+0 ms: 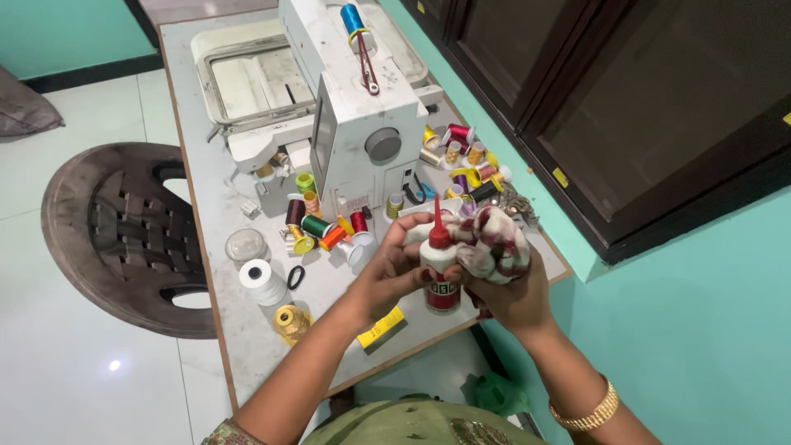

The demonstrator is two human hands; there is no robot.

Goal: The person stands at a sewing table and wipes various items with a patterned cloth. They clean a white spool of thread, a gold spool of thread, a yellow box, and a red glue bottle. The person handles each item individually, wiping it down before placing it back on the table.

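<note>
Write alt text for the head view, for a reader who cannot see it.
Two hands hold a small white bottle with a red nozzle over a table; the left hand wraps the bottle and the right hand presses a red-and-white cloth against it. Behind stand a white sewing machine and many coloured thread spools; a dark plastic chair sits to the left.

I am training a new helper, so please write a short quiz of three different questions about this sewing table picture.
1. True or false: the left hand holds the small white bottle with the red nozzle.
2. What does the right hand hold against the bottle?
A. a scissors
B. a crumpled red and white cloth
C. a thread spool
3. Fill in: the big white thread cone stands on the table, left of the ____ tape measure.

Key: 1 true; 2 B; 3 yellow.
</note>
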